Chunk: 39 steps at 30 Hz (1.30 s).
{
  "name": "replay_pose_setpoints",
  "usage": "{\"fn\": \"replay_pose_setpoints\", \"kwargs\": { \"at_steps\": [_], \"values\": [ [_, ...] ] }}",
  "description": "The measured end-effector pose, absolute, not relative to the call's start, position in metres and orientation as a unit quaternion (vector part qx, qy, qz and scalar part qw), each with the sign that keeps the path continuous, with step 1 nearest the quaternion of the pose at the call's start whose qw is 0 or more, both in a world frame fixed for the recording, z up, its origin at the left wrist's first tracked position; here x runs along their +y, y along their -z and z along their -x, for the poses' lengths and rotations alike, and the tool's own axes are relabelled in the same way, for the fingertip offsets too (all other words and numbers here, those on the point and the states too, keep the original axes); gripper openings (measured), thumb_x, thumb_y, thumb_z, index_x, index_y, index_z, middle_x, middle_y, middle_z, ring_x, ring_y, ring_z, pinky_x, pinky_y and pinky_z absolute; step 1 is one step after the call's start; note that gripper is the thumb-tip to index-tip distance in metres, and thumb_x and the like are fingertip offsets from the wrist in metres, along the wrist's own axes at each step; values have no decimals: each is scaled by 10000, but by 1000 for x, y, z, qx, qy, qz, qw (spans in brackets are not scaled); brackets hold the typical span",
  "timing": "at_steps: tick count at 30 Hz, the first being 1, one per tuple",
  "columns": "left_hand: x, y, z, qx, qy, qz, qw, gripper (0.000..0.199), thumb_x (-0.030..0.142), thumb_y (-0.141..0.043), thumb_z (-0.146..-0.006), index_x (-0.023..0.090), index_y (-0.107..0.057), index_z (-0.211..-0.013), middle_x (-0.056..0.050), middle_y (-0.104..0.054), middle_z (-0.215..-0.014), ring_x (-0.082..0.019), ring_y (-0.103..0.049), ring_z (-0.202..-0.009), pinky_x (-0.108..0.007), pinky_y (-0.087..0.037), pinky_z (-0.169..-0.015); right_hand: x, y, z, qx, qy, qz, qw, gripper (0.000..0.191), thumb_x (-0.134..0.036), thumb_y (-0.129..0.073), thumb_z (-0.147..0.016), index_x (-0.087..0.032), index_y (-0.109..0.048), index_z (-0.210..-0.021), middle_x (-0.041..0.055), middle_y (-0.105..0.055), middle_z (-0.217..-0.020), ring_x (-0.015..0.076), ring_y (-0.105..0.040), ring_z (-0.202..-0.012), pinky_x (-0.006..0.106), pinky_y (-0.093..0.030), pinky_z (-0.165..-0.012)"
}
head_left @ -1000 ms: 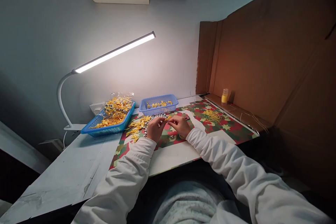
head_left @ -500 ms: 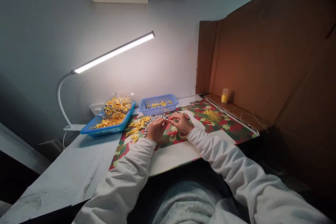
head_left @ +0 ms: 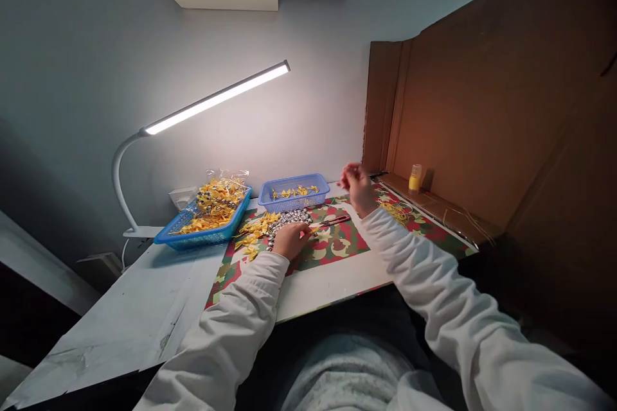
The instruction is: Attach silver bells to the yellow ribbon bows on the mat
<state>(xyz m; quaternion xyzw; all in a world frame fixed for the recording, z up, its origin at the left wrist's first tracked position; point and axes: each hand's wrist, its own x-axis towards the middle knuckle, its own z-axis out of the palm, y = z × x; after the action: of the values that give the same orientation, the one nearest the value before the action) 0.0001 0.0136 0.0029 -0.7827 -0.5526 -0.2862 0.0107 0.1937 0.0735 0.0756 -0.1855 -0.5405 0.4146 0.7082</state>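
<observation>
My left hand (head_left: 292,239) is low over the patterned mat, its fingers pinched at a small yellow ribbon piece (head_left: 314,230). Beside it lie a pile of silver bells or beads (head_left: 290,218) and loose yellow ribbon bows (head_left: 260,225). My right hand (head_left: 358,189) is raised above the mat's far side, fingers curled together and smeared by motion; whatever they pinch is too small to make out. Between the hands a slim red-handled tool (head_left: 335,221), perhaps snips, rests on the mat.
A blue basket (head_left: 193,241) heaped with yellow bows stands left, and a lilac basket (head_left: 294,205) holds several more. Yellow strings (head_left: 398,212) lie right, near a small yellow bottle (head_left: 415,178). A cardboard wall (head_left: 482,109) borders the right; a lamp (head_left: 219,97) hangs above.
My right hand has moved up and away to the right from my left hand, uncovering the red-handled tool. My left hand stays near the silver pile. The view has shifted slightly.
</observation>
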Motion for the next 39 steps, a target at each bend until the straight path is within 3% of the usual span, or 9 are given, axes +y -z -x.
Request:
{"fn": "replay_pose_setpoints", "kwargs": {
  "at_steps": [3,7,11,15,17,19,22,28,39],
  "values": [
    [14,-4,-4,-536,338,773,-24,152,306,-584,-763,195,-650,-682,-3,-589,-571,-132,-495,-536,-238,-326,-560,83,-113,-208,-590,-377,171,693,182,-370,-574,-802,-224,-469,-775,-88,-450,-562,42,-362,-446,212,-458,-571],
    [14,-4,-7,-509,414,743,-135,200,368,-638,-695,184,-615,-621,22,-530,-510,-103,-429,-492,-225,-326,-521,86,-127,-206,-628,-372,183,658,188,-377,-564,-797,-215,-475,-759,-75,-435,-588,52,-374,-485,205,-438,-557],
    [14,-3,-3,-481,505,643,-317,302,433,-715,-578,165,-578,-606,18,-556,-566,-93,-465,-522,-218,-385,-511,77,-105,-196,-637,-336,232,654,198,-402,-528,-808,-214,-487,-763,-54,-427,-645,74,-409,-560,194,-397,-540],
    [14,-6,-2,-466,548,534,-444,365,418,-777,-486,151,-571,-623,6,-589,-598,-98,-524,-543,-226,-448,-521,56,-62,-185,-758,-240,267,544,208,-373,-654,-731,-195,-580,-808,-63,-410,-572,88,-385,-539,215,-340,-523],
    [13,-7,-2,-463,560,510,-460,366,399,-791,-467,145,-572,-614,1,-597,-587,-97,-537,-542,-218,-448,-518,48,-40,-179,-814,-191,246,490,251,-362,-727,-664,-182,-620,-802,-35,-519,-632,102,-444,-589,229,-369,-567],
    [13,-7,-2,-464,560,501,-469,353,381,-792,-464,142,-573,-605,3,-596,-567,-91,-534,-529,-210,-437,-512,44,-22,-174,-842,-165,215,467,216,-363,-692,-719,-174,-642,-812,8,-609,-728,122,-502,-647,248,-400,-612],
    [13,-7,-2,-471,555,500,-470,318,345,-778,-475,141,-559,-581,11,-586,-542,-77,-518,-506,-192,-409,-497,45,-7,-170,-850,-133,188,474,199,-369,-607,-808,-179,-665,-800,29,-629,-709,138,-535,-644,266,-419,-621],
    [11,-8,-2,-481,516,483,-519,276,293,-730,-501,147,-501,-550,43,-517,-484,-39,-445,-440,-165,-348,-454,53,1,-172,-873,-36,149,464,248,-355,-494,-881,-219,-679,-789,45,-600,-669,167,-543,-668,299,-418,-659],
    [11,-10,-2,-477,495,447,-572,181,264,-685,-552,131,-581,-616,-12,-598,-602,-108,-566,-591,-219,-422,-549,56,9,-175,-877,-27,145,457,360,-420,-418,-903,-234,-691,-758,26,-520,-567,159,-473,-601,297,-396,-641]
  ]
}}
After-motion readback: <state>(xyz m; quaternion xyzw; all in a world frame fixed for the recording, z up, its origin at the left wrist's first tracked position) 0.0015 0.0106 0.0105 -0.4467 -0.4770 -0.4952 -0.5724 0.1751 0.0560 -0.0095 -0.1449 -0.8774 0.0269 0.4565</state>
